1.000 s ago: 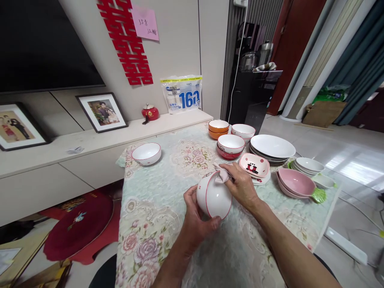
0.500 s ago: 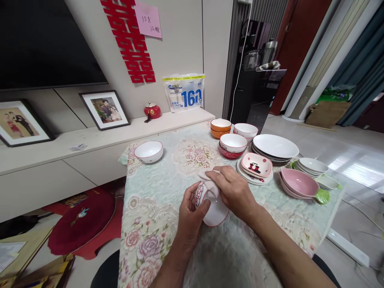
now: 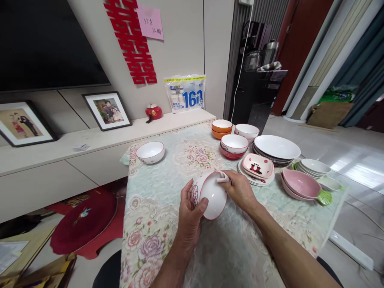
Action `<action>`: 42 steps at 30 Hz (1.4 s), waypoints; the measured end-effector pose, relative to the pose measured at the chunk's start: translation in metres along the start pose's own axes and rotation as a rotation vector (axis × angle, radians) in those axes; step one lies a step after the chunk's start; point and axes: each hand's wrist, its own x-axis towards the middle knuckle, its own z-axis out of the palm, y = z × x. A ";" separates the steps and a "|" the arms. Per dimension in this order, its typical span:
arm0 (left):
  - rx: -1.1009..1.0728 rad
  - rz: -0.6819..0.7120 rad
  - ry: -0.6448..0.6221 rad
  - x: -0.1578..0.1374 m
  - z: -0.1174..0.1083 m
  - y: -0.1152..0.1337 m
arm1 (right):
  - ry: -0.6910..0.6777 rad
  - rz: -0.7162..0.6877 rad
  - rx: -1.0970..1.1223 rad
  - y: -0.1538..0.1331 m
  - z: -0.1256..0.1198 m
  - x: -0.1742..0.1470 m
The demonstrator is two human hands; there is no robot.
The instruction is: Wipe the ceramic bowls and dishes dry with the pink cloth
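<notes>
A white bowl (image 3: pixel 213 198) with a red rim and a painted branch pattern on its outside is tilted on its side above the table, its inside facing right. My left hand (image 3: pixel 192 212) grips it from the left, thumb over the rim and fingers behind the wall. In my right hand (image 3: pixel 240 190) a pale cloth (image 3: pixel 223 178) is pinched over the bowl's upper right rim. Another white bowl (image 3: pixel 150 152) with a red rim stands alone at the table's far left.
On the right of the flowered tablecloth (image 3: pixel 150 200) stand orange bowls (image 3: pixel 221 129), a white bowl on a red one (image 3: pixel 234 144), large plates (image 3: pixel 276 147), square cat dishes (image 3: pixel 257 165), pink dishes (image 3: pixel 301 183) and small white bowls (image 3: pixel 315 167). A low cabinet (image 3: pixel 168 123) runs behind.
My right hand and the cloth have shifted from covering the bowl's upper side to its right rim. The bowl has turned, and more of its inside shows.
</notes>
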 end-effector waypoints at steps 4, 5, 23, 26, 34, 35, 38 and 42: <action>0.006 -0.055 -0.101 -0.003 0.002 0.002 | 0.161 -0.183 -0.133 -0.013 -0.008 -0.006; 0.009 -0.066 -0.113 -0.004 0.002 0.003 | 0.212 -0.281 -0.188 -0.016 -0.009 -0.008; -0.005 0.007 0.120 -0.002 0.002 0.012 | -0.258 0.049 0.166 -0.004 0.009 -0.003; -0.074 -0.003 0.144 0.001 0.001 0.011 | -0.392 0.051 0.194 0.000 0.008 -0.005; -0.147 0.009 0.161 0.005 0.001 0.016 | -0.103 -0.014 0.026 -0.022 -0.027 -0.003; -0.148 0.006 0.151 0.005 0.001 0.016 | -0.030 -0.087 -0.001 -0.026 -0.028 -0.004; -0.147 0.006 0.117 0.005 0.001 0.015 | 0.128 -0.397 -0.082 -0.034 -0.020 -0.007; -0.029 0.032 0.034 0.003 -0.002 0.008 | 0.106 -0.650 -0.255 -0.031 0.000 -0.010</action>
